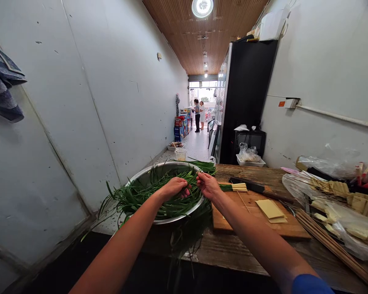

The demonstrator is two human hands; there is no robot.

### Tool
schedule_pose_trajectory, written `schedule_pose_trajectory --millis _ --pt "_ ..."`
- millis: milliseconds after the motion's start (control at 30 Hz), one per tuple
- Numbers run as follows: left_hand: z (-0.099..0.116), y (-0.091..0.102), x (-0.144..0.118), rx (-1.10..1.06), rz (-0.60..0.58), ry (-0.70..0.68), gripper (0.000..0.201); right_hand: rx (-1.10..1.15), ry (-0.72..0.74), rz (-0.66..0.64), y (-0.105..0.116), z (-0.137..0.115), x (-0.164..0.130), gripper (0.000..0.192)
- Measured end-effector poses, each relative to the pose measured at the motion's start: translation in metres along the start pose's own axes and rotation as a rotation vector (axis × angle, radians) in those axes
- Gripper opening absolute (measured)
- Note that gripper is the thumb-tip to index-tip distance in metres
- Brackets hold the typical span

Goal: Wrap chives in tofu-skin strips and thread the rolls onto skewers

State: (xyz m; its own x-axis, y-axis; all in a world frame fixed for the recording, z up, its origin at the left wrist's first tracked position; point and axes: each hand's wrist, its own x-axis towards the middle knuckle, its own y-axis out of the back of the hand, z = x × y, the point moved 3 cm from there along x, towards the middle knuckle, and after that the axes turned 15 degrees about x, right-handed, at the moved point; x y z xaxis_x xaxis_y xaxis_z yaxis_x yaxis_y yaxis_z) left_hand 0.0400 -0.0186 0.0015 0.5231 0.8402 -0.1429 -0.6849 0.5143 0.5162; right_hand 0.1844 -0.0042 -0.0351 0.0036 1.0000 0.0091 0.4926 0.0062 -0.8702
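Your left hand (174,188) and right hand (207,185) each pinch green chives (141,196) over the steel bowl (171,220) — both grips closed on stalks — beside the cutting board (251,224).

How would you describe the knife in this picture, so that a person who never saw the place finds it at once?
Start at the wooden table and find the cutting board to the right of the metal bowl of green chives. The knife lies along the board's far edge. It is the only dark, long blade there; the things beside it are pale squares and thin wooden skewers.
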Motion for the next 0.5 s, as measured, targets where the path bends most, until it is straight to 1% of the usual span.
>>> schedule_pose_trajectory --millis 167,300,400,500 --pt "-0.0011 0.0001 0.0007 0.041 0.023 -0.002 0.024 -0.019 -0.019 -0.018 -0.0012 -0.0001 -0.0013 0.01" --pt "-0.0033 -0.0003 0.0016 0.049 0.024 0.001 0.026 -0.036 -0.01 -0.017 -0.0016 0.0003 -0.0016 0.014" --pt "-0.0047 -0.0006 0.0024 0.025 0.018 -0.012 0.026 -0.037 0.011 0.002 -0.0011 0.0007 -0.001 0.02" --pt "-0.0061 0.0013 0.0035 -0.04 0.069 -0.005 0.024 -0.057 0.026 0.021 -0.0008 0.0012 -0.0006 0.022"
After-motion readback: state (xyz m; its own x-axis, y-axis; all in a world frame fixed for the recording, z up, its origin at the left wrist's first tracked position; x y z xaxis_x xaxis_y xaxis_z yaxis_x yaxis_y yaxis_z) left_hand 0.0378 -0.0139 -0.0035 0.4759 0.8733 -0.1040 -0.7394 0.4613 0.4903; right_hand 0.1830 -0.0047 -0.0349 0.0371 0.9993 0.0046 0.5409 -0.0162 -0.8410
